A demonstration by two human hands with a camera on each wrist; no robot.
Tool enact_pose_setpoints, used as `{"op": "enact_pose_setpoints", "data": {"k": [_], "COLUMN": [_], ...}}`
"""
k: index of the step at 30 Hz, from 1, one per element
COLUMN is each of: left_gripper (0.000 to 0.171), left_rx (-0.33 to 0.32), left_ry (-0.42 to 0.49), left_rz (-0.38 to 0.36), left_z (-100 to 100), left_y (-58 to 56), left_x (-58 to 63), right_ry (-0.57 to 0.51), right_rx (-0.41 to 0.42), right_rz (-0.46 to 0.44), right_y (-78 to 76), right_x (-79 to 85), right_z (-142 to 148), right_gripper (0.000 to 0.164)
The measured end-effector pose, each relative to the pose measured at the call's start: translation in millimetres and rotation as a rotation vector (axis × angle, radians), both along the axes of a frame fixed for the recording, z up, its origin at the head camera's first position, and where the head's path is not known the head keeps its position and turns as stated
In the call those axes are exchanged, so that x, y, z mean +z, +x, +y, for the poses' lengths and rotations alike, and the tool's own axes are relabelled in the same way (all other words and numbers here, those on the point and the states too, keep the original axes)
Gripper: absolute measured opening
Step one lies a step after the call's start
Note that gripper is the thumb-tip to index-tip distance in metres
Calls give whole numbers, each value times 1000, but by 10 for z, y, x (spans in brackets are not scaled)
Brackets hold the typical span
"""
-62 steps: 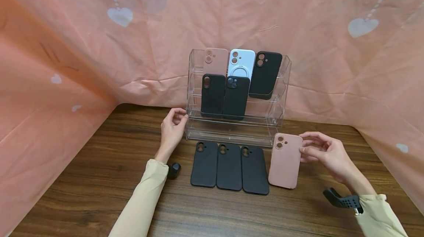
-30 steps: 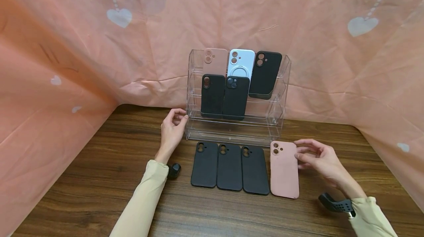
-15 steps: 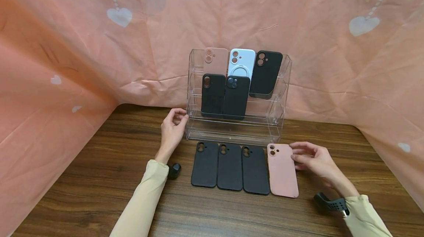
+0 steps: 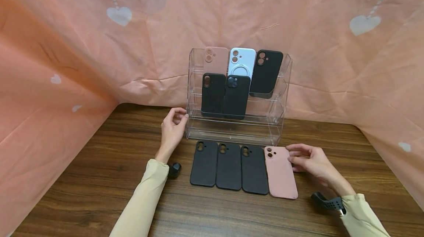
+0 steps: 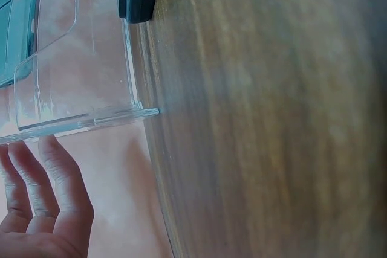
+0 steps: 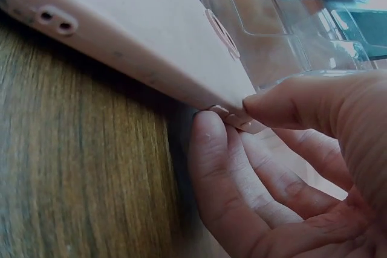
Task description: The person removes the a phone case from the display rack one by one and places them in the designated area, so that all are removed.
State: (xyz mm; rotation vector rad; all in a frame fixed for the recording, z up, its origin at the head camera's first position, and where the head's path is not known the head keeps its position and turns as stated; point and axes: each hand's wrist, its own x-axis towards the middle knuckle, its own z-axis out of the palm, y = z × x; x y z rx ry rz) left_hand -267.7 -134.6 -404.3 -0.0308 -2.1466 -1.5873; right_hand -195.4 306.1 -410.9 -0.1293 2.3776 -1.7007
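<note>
My right hand (image 4: 311, 161) pinches the upper right edge of a pink phone case (image 4: 281, 174), thumb on the case's back and fingertips at its side. That case stands close beside a row of three black phone cases (image 4: 229, 167) lying on the table. In the right wrist view, the near side of the pink case (image 6: 133, 40) is raised over the wood. My left hand (image 4: 173, 126) rests its fingertips against the left side of a clear tiered display stand (image 4: 232, 134). The left wrist view shows these fingers (image 5: 66, 173) touching the outside of the clear panel.
The stand's upper tier bears a pink case (image 4: 216, 61), a white case with a ring (image 4: 242, 60) and a black case (image 4: 266, 71). Two more black cases (image 4: 213, 95) sit a tier lower. Pink heart-patterned cloth (image 4: 159, 38) surrounds the wooden table (image 4: 99, 185).
My right hand has brought the pink case down and leftward, against the black row, its top now leaning left. My left hand has stayed at the stand.
</note>
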Motion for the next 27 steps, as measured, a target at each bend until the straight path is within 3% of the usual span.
{"op": "enact_pose_setpoints", "data": {"k": [20,27], "left_gripper": [14,14], "left_rx": [-5,-3], "left_ry": [10,1], "left_rz": [-2,1], "left_z": [7,1], "left_y": [-5,-3], "left_x": [9,1], "right_ry": [70,99], "right_rx": [-11,-55], "right_rz": [-3,36], "right_y": [12,46], "right_x": [24,33], "right_z": [-24,-6], "right_gripper": [48,45]}}
